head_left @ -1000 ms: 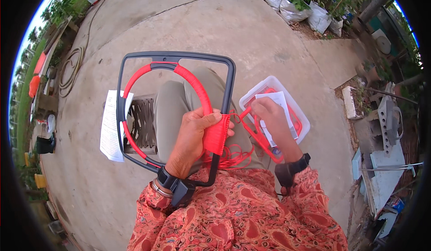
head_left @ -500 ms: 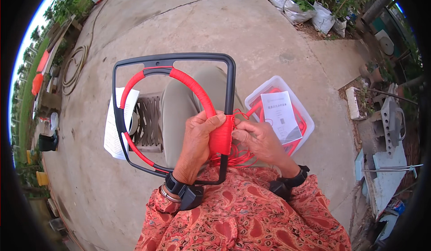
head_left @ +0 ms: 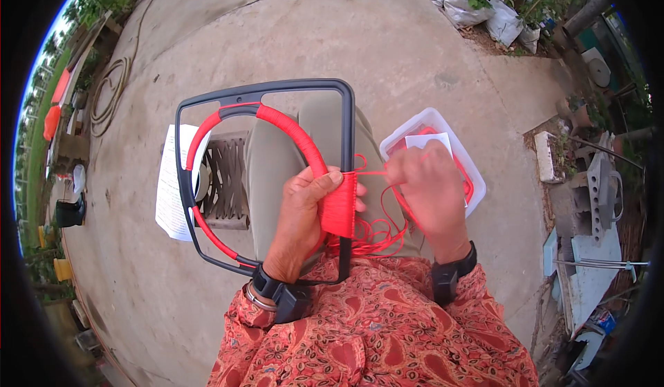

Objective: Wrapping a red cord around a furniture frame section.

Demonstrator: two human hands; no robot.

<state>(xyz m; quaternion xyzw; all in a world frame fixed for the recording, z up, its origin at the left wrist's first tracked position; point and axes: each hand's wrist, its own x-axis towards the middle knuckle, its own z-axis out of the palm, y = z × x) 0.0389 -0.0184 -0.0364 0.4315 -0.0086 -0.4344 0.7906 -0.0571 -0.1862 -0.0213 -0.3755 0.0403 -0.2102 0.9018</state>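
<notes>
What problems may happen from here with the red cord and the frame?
The loose red cord lies in loops, so it may tangle. If the left hand slips from the red wrapping, the turns might loosen. The right hand holds a taut strand; a hard pull could tilt the frame.

Frame [head_left: 348, 127] looks like smooth dark plastic, pretty matt with a faint sheen. The red cord wrap [head_left: 338, 210] is finely ridged and a bit glossy. Box [head_left: 429, 117] seems to be smooth, translucent plastic, printed sheet [head_left: 170, 193] is paper, trousers [head_left: 266, 172] are matt cloth, floor [head_left: 297, 41]'s dull, rough-ish concrete.
</notes>
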